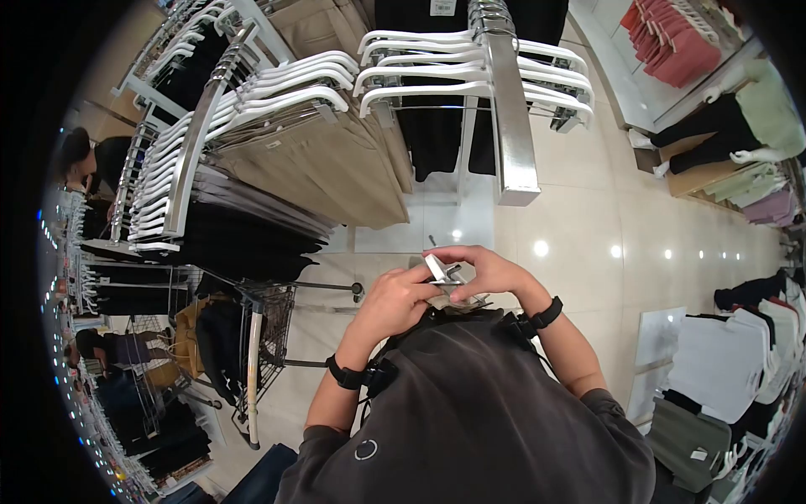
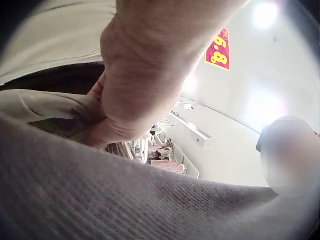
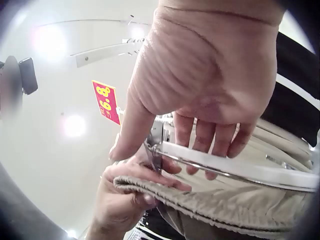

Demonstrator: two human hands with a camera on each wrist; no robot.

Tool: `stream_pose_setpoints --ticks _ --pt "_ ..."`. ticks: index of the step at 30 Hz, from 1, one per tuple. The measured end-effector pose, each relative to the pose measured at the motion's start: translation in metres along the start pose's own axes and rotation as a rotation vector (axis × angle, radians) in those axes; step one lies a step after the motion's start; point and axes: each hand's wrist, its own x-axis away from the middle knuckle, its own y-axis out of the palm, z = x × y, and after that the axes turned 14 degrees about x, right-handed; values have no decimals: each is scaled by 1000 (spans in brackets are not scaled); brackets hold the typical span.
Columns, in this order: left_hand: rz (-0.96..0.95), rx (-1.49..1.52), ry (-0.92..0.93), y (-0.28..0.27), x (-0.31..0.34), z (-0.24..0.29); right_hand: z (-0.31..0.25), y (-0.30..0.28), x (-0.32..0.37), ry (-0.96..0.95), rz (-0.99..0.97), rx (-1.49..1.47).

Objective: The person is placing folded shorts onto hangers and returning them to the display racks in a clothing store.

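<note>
The person stands in a clothes shop and holds both hands close together in front of the chest; the left hand (image 1: 393,304) and the right hand (image 1: 489,270) meet over a white hanger (image 3: 240,168) with a metal clip at its end; a beige garment (image 3: 225,210) hangs just under the hanger's bar, its folded top edge touching the bar.

The left hand's grip is clamped on the beige garment; in the right wrist view its fingers (image 3: 150,180) curl over the cloth's edge right at the clip. The right hand's grip is closed on the hanger; the thumb comes down onto the clip end while the other fingers curl behind the white bar; so the hanger lies across the right palm, and the garment lies below both hands.

Ahead stands a rack (image 1: 277,126) of white hangers carrying beige and black trousers; a wire cart (image 1: 270,332) stands to the left on the pale tiled floor (image 1: 588,210); a red price sign (image 3: 106,102) hangs overhead.
</note>
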Motion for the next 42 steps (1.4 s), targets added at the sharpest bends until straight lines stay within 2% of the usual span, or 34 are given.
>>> stream_pose_setpoints --ticks 3,6,9,10,14,17,24,27,30,33,42 --pt "36 7 -3 -1 4 2 6 7 -4 -18 90 -122" --pt "49 -6 -63 -4 7 7 8 14 -6 -8 259 -159" --pt "91 -7 -140 -4 9 2 7 18 -10 148 309 -207" --pt "109 8 -126 -4 9 0 -1 22 -9 123 338 -162" --pt "192 22 -88 -8 12 -6 -3 29 -10 -50 509 -372" --pt "202 15 -86 -8 12 -8 -21 30 -12 -22 528 -293" --pt "215 18 -158 -5 18 -13 -13 31 -15 110 449 -166" --pt "270 53 -203 -2 20 -15 -12 24 -18 128 422 -2" --pt "368 122 -222 0 26 -20 -19 13 -18 112 470 21" --pt "382 190 -417 -4 31 -25 -19 4 -18 76 446 -5" --pt "462 258 -437 5 31 -37 -10 8 -34 32 319 230"
